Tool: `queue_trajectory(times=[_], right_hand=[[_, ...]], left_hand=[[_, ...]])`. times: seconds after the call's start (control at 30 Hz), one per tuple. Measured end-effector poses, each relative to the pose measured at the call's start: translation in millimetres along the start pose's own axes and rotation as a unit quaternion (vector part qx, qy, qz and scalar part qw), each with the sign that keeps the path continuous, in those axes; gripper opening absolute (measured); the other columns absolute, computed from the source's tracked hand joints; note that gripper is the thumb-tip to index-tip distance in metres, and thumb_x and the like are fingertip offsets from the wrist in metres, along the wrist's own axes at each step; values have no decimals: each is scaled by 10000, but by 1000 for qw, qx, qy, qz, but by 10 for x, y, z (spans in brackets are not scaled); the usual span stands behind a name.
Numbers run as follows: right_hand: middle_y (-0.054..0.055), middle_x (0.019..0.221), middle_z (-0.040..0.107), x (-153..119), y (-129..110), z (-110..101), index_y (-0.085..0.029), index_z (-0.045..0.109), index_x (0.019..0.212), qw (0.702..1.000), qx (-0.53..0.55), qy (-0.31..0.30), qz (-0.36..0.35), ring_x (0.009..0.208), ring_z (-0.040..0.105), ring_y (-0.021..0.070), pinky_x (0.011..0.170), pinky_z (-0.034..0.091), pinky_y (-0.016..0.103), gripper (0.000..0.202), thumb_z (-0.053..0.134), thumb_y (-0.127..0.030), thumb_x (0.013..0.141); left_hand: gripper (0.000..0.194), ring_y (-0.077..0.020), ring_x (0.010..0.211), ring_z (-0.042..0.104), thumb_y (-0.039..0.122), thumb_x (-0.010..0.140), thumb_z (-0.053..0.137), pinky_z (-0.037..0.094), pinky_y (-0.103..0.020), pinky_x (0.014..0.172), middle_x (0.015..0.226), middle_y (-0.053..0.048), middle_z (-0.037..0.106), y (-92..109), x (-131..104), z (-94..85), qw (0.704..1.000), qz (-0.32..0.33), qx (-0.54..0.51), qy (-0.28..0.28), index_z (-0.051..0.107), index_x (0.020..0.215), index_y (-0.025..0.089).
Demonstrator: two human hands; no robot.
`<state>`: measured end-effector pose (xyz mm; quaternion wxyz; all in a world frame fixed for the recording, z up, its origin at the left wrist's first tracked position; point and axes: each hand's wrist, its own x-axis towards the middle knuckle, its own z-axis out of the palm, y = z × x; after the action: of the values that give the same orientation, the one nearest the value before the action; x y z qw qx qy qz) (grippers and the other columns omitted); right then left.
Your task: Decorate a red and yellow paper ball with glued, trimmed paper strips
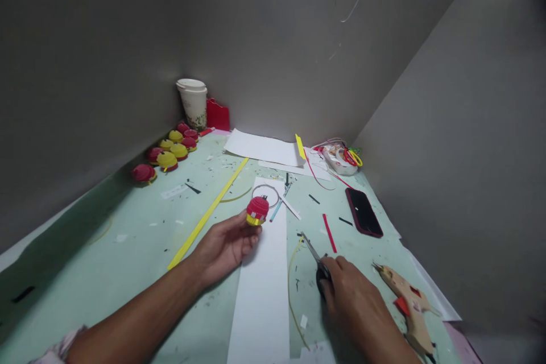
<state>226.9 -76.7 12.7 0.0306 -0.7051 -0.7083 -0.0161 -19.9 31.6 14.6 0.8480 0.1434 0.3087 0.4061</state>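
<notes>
Between the fingers of my left hand [232, 247] is a small round red-and-yellow craft piece [257, 210], with dark bits sticking up from its top. It is held above a long white paper strip [262, 296] on the table. My right hand [350, 290] grips a pair of scissors [315, 256] by the dark handles, blades pointing away and to the left. The scissors are low by the table, near a thin yellow strip [290, 278]. Apart from the scissors lies a short red strip [329, 233].
Several red and yellow round pieces [166, 160] line the left, before a white cup [194, 103]. A long yellow strip [209, 213] crosses the green table. At right are a phone [364, 212] and a glue gun [407, 301]. White sheets [264, 147] lie by the back wall.
</notes>
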Motion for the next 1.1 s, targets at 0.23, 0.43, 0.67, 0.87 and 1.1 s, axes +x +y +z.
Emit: queue_trajectory(times=[0.23,0.43,0.67,0.87,1.1], right_hand=[[151,1054,661,19,69,133,-162,600,1225,1000,18,2,19,907,672,305,727,501,364,399,542,-108,834],[125,981,701,29,213,7,-193,661,1175,979,198,10,49,858,667,308,744,500,414,378,545,-208,815],[21,754,626,69,-183,-267,-248,638,1227,714,680,-137,95,615,547,164,566,425,275,533,732,-524,781],[14,701,606,99,-581,-156,-157,657,1184,533,807,-253,22,488,484,84,443,280,204,606,738,-599,777],[21,714,601,128,-594,-78,-134,687,1106,460,847,-262,52,463,494,55,417,240,178,463,770,-471,800]], left_hand=[[212,-141,571,666,223,944,548,552,-194,502,759,-123,706,7,18,-11,1000,-4,-6,-1,683,997,69],[243,-138,560,658,246,955,532,528,-185,473,751,-118,695,19,15,-9,1000,-20,-15,-16,672,1023,60],[233,-138,561,660,254,952,539,538,-189,487,746,-116,696,1,38,-35,1000,-20,-14,-16,674,976,66],[207,-138,572,668,222,948,553,551,-193,512,764,-117,701,-19,54,-51,999,-3,-21,-24,674,988,59],[203,-126,536,644,214,941,566,531,-183,472,757,-88,679,-19,31,-9,1000,1,-16,-13,664,1018,53]])
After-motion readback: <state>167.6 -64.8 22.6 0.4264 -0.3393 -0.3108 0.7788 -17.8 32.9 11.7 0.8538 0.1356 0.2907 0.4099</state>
